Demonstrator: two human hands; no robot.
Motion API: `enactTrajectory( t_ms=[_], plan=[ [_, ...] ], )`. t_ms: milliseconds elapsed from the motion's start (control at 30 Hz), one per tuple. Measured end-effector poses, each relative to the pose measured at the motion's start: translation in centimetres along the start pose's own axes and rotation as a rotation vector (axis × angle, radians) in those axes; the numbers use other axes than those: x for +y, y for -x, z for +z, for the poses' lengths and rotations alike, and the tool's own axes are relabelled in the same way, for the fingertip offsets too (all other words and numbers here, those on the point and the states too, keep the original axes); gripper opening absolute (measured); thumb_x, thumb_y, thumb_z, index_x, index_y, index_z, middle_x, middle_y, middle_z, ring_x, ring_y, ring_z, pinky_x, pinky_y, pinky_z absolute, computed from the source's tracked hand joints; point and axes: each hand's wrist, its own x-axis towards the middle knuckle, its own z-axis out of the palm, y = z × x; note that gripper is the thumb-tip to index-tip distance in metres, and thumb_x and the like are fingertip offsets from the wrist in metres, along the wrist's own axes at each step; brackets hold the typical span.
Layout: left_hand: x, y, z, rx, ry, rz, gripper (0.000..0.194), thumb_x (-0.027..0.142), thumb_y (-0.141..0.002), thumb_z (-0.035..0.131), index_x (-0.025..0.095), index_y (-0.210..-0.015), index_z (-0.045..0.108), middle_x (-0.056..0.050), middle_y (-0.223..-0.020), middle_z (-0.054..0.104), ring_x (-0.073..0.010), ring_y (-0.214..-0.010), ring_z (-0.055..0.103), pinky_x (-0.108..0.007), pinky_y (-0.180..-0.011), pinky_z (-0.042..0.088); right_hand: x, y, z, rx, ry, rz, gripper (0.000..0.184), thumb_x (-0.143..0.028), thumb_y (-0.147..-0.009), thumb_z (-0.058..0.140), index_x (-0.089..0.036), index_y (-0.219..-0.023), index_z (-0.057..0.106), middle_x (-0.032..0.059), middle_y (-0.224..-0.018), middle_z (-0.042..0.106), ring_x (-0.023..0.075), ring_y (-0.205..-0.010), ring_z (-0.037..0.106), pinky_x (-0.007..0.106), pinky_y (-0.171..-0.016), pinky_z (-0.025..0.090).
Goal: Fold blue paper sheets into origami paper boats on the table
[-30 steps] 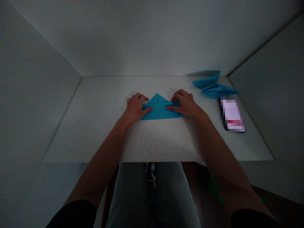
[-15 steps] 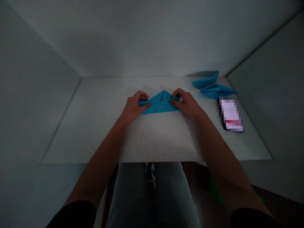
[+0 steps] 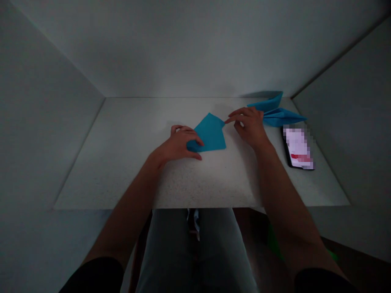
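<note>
A sheet of folded blue paper [image 3: 210, 132] lies on the white tabletop, with a pointed top and a straight lower edge. My left hand [image 3: 180, 143] covers and grips its left end; the index finger rests on the face and the thumb is just below the lower edge. My right hand [image 3: 251, 125] is at the other side, fingers stretched out and apart. Its index fingertip reaches the paper's right corner; whether it touches is hard to tell. Nothing is held in that hand.
Two folded blue paper boats, one leaning at the back [image 3: 269, 103] and one in front of it [image 3: 284, 118], sit at the back right, close to my right hand. A phone [image 3: 298, 146] with a blurred screen lies nearer. White walls enclose the tabletop [image 3: 122, 154].
The paper has turned from a boat-like shape with slit and flaps to a plain face. My left hand shifted down over its left end; my right hand let go and moved right.
</note>
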Motion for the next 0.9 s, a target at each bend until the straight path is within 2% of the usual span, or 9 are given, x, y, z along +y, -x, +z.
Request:
enactTrajectory(
  t_ms=[67,133,200,267,333,433,600,800,900],
  plan=[
    [0.2,0.1,0.0,-0.018,-0.017,0.007,0.048,0.056,-0.071,0.106,0.034,-0.108,0.086,-0.004,-0.128,0.082,-0.0372,-0.140,0.063,-0.060,-0.132,0.023,-0.2,0.0,0.6,-0.044,-0.016,-0.030,0.040,-0.025,-0.105,0.054,-0.034,-0.129,0.085,0.0095,-0.137,0.078,0.0405,-0.128,0.062,0.062,-0.110,0.037],
    [0.4,0.1,-0.1,0.012,-0.046,-0.024,0.045,0.065,-0.081,0.097,0.033,-0.110,0.085,-0.005,-0.127,0.081,-0.0352,-0.137,0.064,-0.059,-0.133,0.023,-0.8,-0.1,1.3,-0.100,-0.040,-0.079,0.038,-0.031,-0.107,0.057,-0.032,-0.135,0.082,0.0103,-0.140,0.078,0.0394,-0.128,0.064,0.059,-0.109,0.037],
    [0.5,0.0,-0.1,0.095,-0.097,-0.113,0.043,0.066,-0.093,0.085,0.030,-0.116,0.082,-0.007,-0.131,0.079,-0.0342,-0.135,0.064,-0.057,-0.131,0.027,-1.4,-0.1,1.9,-0.164,-0.064,-0.128,0.035,-0.039,-0.108,0.061,-0.030,-0.136,0.081,0.0109,-0.142,0.077,0.0387,-0.130,0.064,0.056,-0.109,0.038],
    [0.4,-0.1,0.0,0.195,-0.162,-0.228,0.046,0.065,-0.098,0.079,0.028,-0.125,0.078,-0.011,-0.137,0.075,-0.0357,-0.137,0.061,-0.056,-0.127,0.032,-1.8,-0.1,2.3,-0.215,-0.091,-0.154,0.033,-0.045,-0.108,0.064,-0.030,-0.132,0.082,0.0112,-0.140,0.077,0.0377,-0.129,0.065,0.054,-0.109,0.037],
    [0.2,0.0,0.3,0.260,-0.231,-0.323,0.051,0.065,-0.097,0.080,0.026,-0.130,0.074,-0.015,-0.142,0.071,-0.0387,-0.138,0.059,-0.057,-0.123,0.036,-2.0,-0.1,2.5,-0.236,-0.118,-0.155,0.032,-0.048,-0.107,0.068,-0.030,-0.129,0.083,0.0114,-0.138,0.077,0.0369,-0.127,0.067,0.053,-0.109,0.037],
    [-0.3,0.1,0.6,0.281,-0.310,-0.390,0.062,0.066,-0.090,0.088,0.023,-0.130,0.071,-0.018,-0.145,0.067,-0.0427,-0.139,0.056,-0.058,-0.121,0.038,-2.1,-0.1,2.6,-0.249,-0.156,-0.139,0.036,-0.053,-0.103,0.075,-0.029,-0.129,0.082,0.0109,-0.133,0.077,0.0358,-0.122,0.069,0.052,-0.107,0.037],
    [-0.6,0.0,0.6,0.234,-0.296,-0.376,0.060,0.063,-0.082,0.097,0.024,-0.119,0.071,-0.016,-0.140,0.067,-0.0421,-0.137,0.057,-0.057,-0.118,0.041,-2.2,0.0,2.7,-0.293,-0.158,-0.129,0.061,-0.064,-0.094,0.085,-0.030,-0.143,0.076,0.0115,-0.121,0.077,0.0372,-0.113,0.067,0.051,-0.103,0.040],
    [-0.5,-0.6,0.4,0.189,-0.146,-0.376,0.050,0.044,-0.079,0.101,0.024,-0.112,0.069,-0.009,-0.120,0.076,-0.0352,-0.117,0.068,-0.057,-0.115,0.044,-2.4,0.3,2.9,-0.248,-0.091,-0.150,0.093,-0.076,-0.086,0.087,-0.028,-0.162,0.064,0.0182,-0.155,0.065,0.0488,-0.137,0.054,0.061,-0.114,0.037],
    [-0.3,-0.8,0.2,0.197,-0.085,-0.319,0.037,0.030,-0.085,0.096,0.025,-0.110,0.070,-0.004,-0.109,0.079,-0.0290,-0.106,0.072,-0.055,-0.117,0.042,-2.4,0.3,3.0,-0.229,-0.104,-0.145,0.104,-0.077,-0.086,0.087,-0.028,-0.172,0.053,0.0188,-0.160,0.062,0.0501,-0.143,0.050,0.062,-0.117,0.034]
  ],
)
